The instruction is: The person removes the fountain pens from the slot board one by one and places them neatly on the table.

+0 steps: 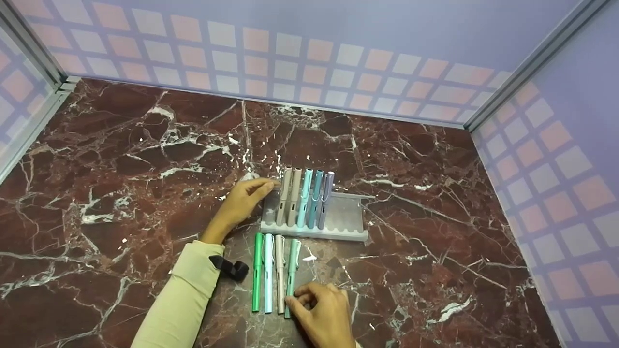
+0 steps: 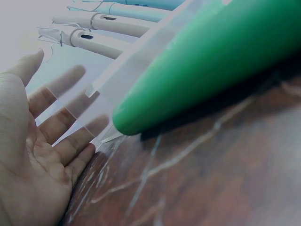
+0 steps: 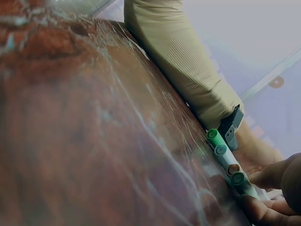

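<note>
A clear pen rack [image 1: 350, 220] stands on the marble table, holding several capped pens side by side: two grey-brown, one light blue, one dark teal, one purple-grey [image 1: 325, 200]. My left hand [image 1: 246, 200] touches the rack's left edge. In the left wrist view its extended fingers [image 2: 61, 122] show through the clear panel. Before the rack lie a bright green pen [image 1: 257, 273], a pale aqua pen [image 1: 269, 273], a beige pen [image 1: 280, 275] and a sage-green pen [image 1: 293, 263]. My right hand [image 1: 324, 311] pinches the sage-green pen's lower end between thumb and finger.
Pale lilac panels [image 1: 387, 29] with a checkered pattern wall in the back and sides of the dark red marble table [image 1: 435, 193]. A black strap [image 1: 229, 268] sits on the left wrist, close to the bright green pen.
</note>
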`<action>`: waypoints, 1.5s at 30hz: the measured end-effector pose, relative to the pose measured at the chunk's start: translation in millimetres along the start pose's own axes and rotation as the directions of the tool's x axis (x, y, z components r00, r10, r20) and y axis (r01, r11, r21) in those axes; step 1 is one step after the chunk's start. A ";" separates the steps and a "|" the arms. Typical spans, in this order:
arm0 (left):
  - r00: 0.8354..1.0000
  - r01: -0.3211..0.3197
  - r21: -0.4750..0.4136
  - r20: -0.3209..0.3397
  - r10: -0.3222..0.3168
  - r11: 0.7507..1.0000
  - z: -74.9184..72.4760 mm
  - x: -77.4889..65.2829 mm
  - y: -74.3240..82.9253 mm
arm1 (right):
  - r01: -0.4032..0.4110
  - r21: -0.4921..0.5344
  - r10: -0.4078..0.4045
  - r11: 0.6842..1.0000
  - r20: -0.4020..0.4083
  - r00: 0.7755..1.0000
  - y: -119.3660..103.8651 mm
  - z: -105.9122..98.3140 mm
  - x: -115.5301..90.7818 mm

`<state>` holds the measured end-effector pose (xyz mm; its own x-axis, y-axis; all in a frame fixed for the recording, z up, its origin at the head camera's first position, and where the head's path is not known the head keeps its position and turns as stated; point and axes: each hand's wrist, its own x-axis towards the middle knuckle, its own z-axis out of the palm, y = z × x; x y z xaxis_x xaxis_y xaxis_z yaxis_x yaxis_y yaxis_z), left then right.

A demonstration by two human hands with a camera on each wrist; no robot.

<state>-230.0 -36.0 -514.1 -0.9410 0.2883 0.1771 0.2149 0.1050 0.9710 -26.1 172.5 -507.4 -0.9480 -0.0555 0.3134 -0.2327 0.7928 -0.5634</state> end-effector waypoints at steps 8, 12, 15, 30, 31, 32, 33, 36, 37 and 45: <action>1.000 -0.006 0.024 -0.003 0.006 1.000 -1.4 -0.9 -1.4 | -0.028 0.039 0.027 0.999 0.013 1.000 6.1 4.9 6.4; 1.000 -0.001 0.034 -0.001 0.001 0.999 -1.8 -0.6 -1.3 | 0.003 0.065 -0.001 0.998 -0.022 1.000 13.6 9.2 14.4; 1.000 -0.004 0.035 -0.004 0.004 0.999 -2.3 -0.2 -1.4 | 0.065 0.132 -0.059 0.989 -0.053 0.997 21.2 12.0 23.0; 1.000 -0.018 0.036 0.006 0.018 0.999 -1.2 0.3 -1.2 | 0.210 0.014 -0.193 0.978 -0.342 0.920 49.8 13.3 76.9; 1.000 -0.021 0.037 0.006 0.021 0.999 -1.0 0.4 -1.0 | 0.222 0.009 -0.203 0.975 -0.366 0.908 51.1 13.2 80.6; 1.000 -0.024 0.037 0.006 0.024 0.999 -0.9 0.6 -1.0 | 0.232 0.004 -0.213 0.973 -0.390 0.896 52.4 13.0 84.4; 1.000 -0.025 0.036 0.005 0.025 0.999 -0.6 0.8 -0.9 | 0.239 -0.003 -0.220 0.971 -0.409 0.886 53.6 12.8 88.1; 0.999 -0.034 0.036 0.006 0.034 0.999 0.0 1.2 -1.1 | 0.245 -0.024 -0.229 0.969 -0.450 0.863 57.4 13.3 97.0; 0.999 -0.034 0.037 0.008 0.033 0.999 0.1 1.0 -1.1 | 0.242 -0.030 -0.229 0.970 -0.456 0.860 58.5 13.6 99.2; 1.000 -0.004 0.031 -0.007 0.004 1.000 0.4 -0.5 -0.1 | 0.246 0.008 -0.219 0.969 -0.425 0.878 62.1 15.8 110.6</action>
<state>-229.4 -35.8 -514.3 -0.9420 0.2822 0.1819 0.2263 0.1336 0.9648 -148.9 206.0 -519.8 -0.6891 0.0359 0.7238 -0.4601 0.7500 -0.4752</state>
